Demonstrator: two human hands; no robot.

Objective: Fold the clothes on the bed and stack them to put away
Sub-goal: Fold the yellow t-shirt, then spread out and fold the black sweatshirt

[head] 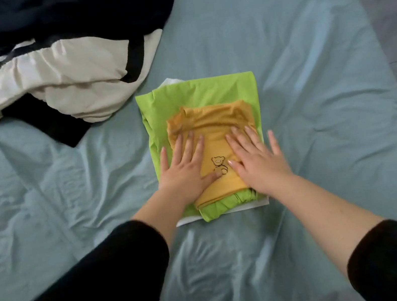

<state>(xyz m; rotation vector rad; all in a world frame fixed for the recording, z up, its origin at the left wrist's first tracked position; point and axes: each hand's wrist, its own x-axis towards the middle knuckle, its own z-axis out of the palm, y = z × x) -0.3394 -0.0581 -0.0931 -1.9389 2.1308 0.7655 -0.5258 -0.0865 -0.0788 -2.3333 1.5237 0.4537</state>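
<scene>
Pressing flat: both hands sit palm-down on the yellow top (211,132), fingers spread, nothing pinched. Left hand (185,169) covers its 9 o'clock side, with the little finger out past the fabric edge over the green garment (198,94). Right hand (257,159) covers the 3 o'clock side, little finger likewise off the edge. Thumbs point inward; the left thumb tip touches the small bear print (219,163) between the hands.

Stack sits at frame centre on the teal sheet (307,51): yellow top folded on top, green garment folded under it and showing at 12, 3 and 9 o'clock, plus a bunched green edge at 6. A white layer (191,220) peeks out under the green at 6 and slightly at 12; can't tell what it is.

Unfolded pile at 10 o'clock of the stack, apart from it: cream garment with black trim (72,74), crumpled, lying against a dark garment (49,20) at the frame's top left.

Black sleeves (97,287) are pushed up both forearms. Grey floor (395,9) runs along the sheet's 3 o'clock edge.
</scene>
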